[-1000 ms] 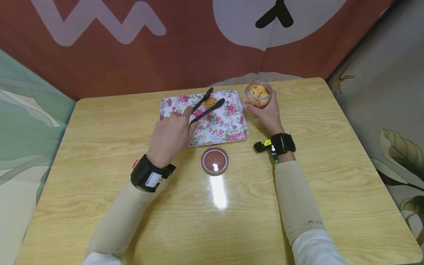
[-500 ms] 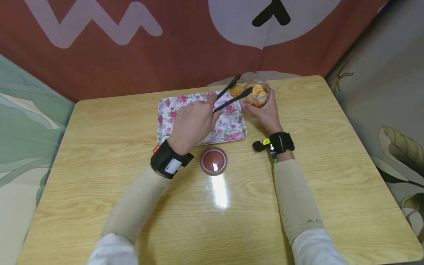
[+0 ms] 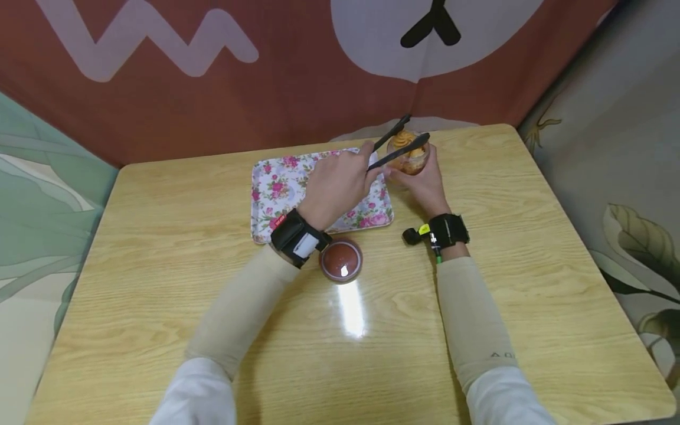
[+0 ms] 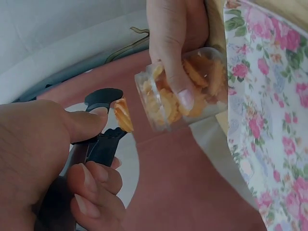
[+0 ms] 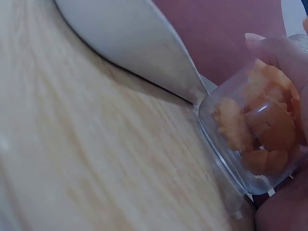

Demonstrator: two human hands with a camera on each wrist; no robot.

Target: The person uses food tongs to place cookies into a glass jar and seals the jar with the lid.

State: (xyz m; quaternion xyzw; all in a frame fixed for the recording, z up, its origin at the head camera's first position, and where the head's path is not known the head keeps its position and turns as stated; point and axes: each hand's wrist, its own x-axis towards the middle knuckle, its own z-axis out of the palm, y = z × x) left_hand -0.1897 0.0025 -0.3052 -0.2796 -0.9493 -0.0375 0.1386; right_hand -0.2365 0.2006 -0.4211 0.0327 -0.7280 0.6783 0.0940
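My left hand (image 3: 338, 188) grips a pair of black tongs (image 3: 399, 152). Between the tong tips is a ridged golden cookie (image 3: 403, 138), over the mouth of a clear jar in the head view. The left wrist view shows the cookie (image 4: 123, 115) just short of the jar's rim. My right hand (image 3: 429, 188) holds that jar (image 5: 255, 139) around its side, at the tray's right edge. Several similar cookies (image 4: 163, 103) lie inside. The right thumb is pressed along the jar wall in the left wrist view.
A white tray with pink flowers (image 3: 276, 192) lies under my left hand, partly covered by it. In front of it, close to my left wrist strap, sits a round reddish-brown lid (image 3: 341, 260). A reddish-brown cloth (image 3: 297, 100) hangs behind the wooden table (image 3: 175, 236).
My left hand has carried the cookie in the tongs from above the tray rightward to the jar's mouth. The right hand and jar have stayed in place.
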